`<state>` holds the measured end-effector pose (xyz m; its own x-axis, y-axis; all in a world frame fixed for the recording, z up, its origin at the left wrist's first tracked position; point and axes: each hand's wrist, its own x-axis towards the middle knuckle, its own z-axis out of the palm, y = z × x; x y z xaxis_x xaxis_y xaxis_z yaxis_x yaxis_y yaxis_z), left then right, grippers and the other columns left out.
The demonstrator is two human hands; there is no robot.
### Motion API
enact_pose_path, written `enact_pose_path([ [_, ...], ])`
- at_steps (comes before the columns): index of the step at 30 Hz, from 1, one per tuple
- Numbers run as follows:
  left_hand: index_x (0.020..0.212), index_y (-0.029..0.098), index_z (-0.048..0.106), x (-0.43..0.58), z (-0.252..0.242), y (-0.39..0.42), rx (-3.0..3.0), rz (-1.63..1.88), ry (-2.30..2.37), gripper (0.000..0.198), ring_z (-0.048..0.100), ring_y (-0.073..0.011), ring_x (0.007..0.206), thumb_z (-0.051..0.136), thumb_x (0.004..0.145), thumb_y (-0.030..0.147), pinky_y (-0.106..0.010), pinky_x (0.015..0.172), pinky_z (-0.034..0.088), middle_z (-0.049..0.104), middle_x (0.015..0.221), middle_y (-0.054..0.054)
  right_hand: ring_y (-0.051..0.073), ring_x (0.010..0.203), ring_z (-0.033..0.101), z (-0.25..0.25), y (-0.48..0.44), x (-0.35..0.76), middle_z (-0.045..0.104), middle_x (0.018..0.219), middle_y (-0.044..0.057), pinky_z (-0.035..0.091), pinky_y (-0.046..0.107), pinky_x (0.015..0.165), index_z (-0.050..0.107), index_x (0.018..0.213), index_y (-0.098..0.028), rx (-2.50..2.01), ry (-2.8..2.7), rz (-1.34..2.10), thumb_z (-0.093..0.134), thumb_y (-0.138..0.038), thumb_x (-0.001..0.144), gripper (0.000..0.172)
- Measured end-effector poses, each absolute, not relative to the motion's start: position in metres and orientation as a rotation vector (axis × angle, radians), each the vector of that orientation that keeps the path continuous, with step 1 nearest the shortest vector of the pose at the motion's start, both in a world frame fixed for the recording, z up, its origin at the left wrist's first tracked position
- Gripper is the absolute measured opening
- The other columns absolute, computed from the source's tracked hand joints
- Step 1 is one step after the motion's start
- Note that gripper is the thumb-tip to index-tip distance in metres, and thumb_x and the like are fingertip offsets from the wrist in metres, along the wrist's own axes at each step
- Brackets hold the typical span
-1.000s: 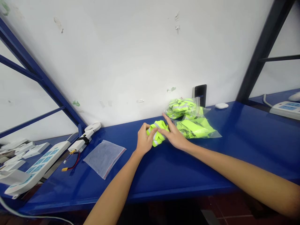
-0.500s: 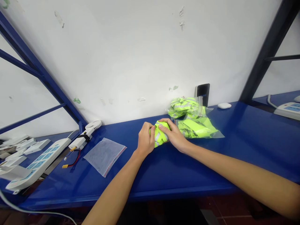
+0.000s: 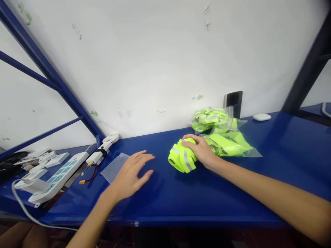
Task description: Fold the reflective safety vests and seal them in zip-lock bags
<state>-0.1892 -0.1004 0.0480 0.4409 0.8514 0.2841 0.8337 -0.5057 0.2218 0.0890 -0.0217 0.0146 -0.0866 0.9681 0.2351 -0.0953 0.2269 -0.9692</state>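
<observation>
A folded bundle of neon-yellow reflective strap with silver stripes is in my right hand, whose fingers grip its upper right side. My left hand is empty, fingers apart, above a flat clear zip bag on the blue table and partly covering it. Behind my right hand lie clear bags of the same neon material: one bag against the wall and another bag in front of it.
A phone-like black device leans on the wall beside a white oval case. At left are a small white fan, a battery lead and a long power strip. Blue frame posts rise at the table's left.
My left hand has let go of the neon bundle and moved left over the clear bag, opening. The bundle stays in my right hand. The view has shifted slightly left.
</observation>
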Motion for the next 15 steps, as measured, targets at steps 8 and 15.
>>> enact_pose_path([
  [8,0.143,0.038,0.04,-0.253,0.018,-0.082,2.511,0.17,1.784,0.053,0.04,-0.0311,0.135,0.041,0.092,0.052,-0.051,0.108,0.034,0.042,0.15,-0.005,0.02,0.075,0.058,0.007,-0.02,0.079,0.065,0.084,0.001,0.044,0.03,0.068,0.065,0.085,-0.022,-0.916,-1.405,1.025,0.065,-0.038,0.075,0.019],
  [15,0.126,0.023,0.058,-0.164,0.004,-0.005,2.436,0.59,1.79,0.043,0.054,-0.0321,0.116,0.035,0.094,0.041,-0.05,0.1,0.038,0.062,0.123,-0.013,0.019,0.076,0.057,0.007,-0.02,0.08,0.063,0.084,0.001,0.044,0.029,0.067,0.06,0.087,-0.022,-0.985,-1.273,0.976,0.064,-0.043,0.077,0.023],
])
